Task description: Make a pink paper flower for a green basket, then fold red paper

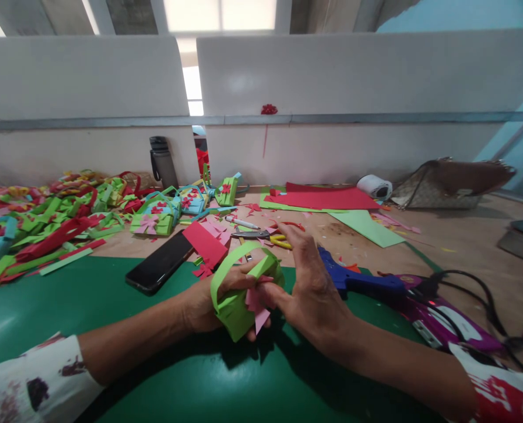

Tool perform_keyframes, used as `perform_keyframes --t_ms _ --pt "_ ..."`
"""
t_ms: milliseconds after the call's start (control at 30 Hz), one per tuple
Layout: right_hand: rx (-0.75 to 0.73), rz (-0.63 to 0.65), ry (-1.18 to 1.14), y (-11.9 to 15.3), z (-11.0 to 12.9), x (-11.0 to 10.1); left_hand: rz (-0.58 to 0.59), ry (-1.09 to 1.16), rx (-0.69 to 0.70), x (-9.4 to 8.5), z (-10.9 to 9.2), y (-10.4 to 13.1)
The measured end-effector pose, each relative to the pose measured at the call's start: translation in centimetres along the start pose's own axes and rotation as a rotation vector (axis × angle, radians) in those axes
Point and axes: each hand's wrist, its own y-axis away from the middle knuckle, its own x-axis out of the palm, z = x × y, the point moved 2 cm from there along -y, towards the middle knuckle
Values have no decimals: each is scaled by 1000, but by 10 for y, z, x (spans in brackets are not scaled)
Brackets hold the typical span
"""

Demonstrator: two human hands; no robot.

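My left hand (pixel 206 305) is wrapped around a small light-green paper bag (pixel 235 317) with a looped paper handle, held above the green table mat. A pink paper flower (pixel 256 305) lies against the bag's front. My right hand (pixel 311 294) has its thumb pressed on the flower, while its other fingers stretch upward and apart. Just behind the bag lie scissors (pixel 281 241) with yellow and red handles and a piece of red paper (pixel 206 242). To the right of my right hand is a blue glue gun (pixel 362 282). Part of the bag is hidden by my fingers.
A black phone (pixel 159 264) lies left of my hands. Finished paper bags (pixel 155 214) and a heap of paper strips (pixel 54 217) fill the left. Red sheets (pixel 318 197), a purple power strip (pixel 446 317) with cables, a handbag (pixel 450 185) and a bottle (pixel 163 161) stand around.
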Motion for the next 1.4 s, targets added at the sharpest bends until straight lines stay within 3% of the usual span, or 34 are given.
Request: perform_keyframes --t_ms 733,1200,1400 --pt "85 103 -51 0 0 0 36 16 20 1 3 -2" --pt "10 113 -32 0 3 -1 -2 -16 59 4 2 -2" --pt "51 138 -62 0 1 -1 -33 -53 43 4 1 -2"
